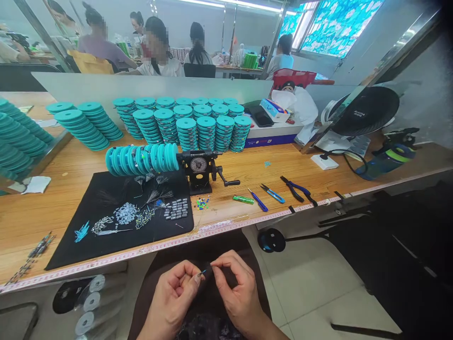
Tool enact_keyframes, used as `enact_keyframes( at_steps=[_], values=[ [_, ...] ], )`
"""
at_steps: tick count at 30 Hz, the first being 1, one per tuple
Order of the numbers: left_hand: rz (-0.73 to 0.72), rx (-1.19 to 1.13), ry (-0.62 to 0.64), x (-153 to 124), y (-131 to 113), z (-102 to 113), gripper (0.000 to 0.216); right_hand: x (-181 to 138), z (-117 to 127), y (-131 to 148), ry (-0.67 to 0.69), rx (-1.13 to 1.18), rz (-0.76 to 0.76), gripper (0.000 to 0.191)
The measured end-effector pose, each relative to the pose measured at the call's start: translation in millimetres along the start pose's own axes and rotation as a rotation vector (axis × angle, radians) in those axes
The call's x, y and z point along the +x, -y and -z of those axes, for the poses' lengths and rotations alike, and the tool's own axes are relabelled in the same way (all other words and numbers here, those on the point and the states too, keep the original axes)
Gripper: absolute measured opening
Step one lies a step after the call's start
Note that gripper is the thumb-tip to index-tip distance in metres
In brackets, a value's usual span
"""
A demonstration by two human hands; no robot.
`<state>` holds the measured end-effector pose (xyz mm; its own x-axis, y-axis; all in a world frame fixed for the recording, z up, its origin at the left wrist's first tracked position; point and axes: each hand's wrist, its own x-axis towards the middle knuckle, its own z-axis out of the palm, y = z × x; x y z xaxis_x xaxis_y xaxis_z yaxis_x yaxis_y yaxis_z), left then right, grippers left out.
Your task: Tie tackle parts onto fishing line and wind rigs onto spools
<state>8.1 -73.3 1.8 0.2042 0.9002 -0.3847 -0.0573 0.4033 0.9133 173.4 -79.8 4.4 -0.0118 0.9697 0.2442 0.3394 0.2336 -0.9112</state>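
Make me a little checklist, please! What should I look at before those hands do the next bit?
Small blue-tipped piece pinched by the left hand: ok.
Right hand right beside the piece: ok.
What the piece is exactly: cannot tell, it's too tiny.
Colored beads on the black mat: not ok, they sit on the wooden bench beside it.
Teal spools on the crank winder: ok.
Blue-handled pliers lying on the bench: ok.
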Motion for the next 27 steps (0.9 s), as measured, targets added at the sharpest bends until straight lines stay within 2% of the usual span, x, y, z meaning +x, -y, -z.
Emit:
enact_keyframes(
  at_steps=[3,7,16,20,23,27],
  values=[
    [-0.027,0.104,-0.061,-3,-1,-1,0.038,0,-1,1,-0.029,-0.161,0.12,0.011],
    [-0.053,0.27,-0.079,-6,-5,-2,0.032,1,-4,2,-0.092,-0.284,0.233,0.012],
    [-0.057,0.308,-0.103,-6,-8,-6,0.027,-3,-6,2,-0.156,-0.32,0.218,0.013],
    [-0.043,0.214,-0.069,-8,-7,-7,0.028,-4,-6,2,-0.133,-0.291,0.183,0.013],
    [-0.059,0.151,-0.1,-11,-7,-9,0.032,-3,-7,2,-0.13,-0.285,0.201,0.013],
    [-0.108,0.275,-0.126,-12,-7,-7,0.031,-2,-6,1,-0.131,-0.296,0.23,0.012]
  ],
)
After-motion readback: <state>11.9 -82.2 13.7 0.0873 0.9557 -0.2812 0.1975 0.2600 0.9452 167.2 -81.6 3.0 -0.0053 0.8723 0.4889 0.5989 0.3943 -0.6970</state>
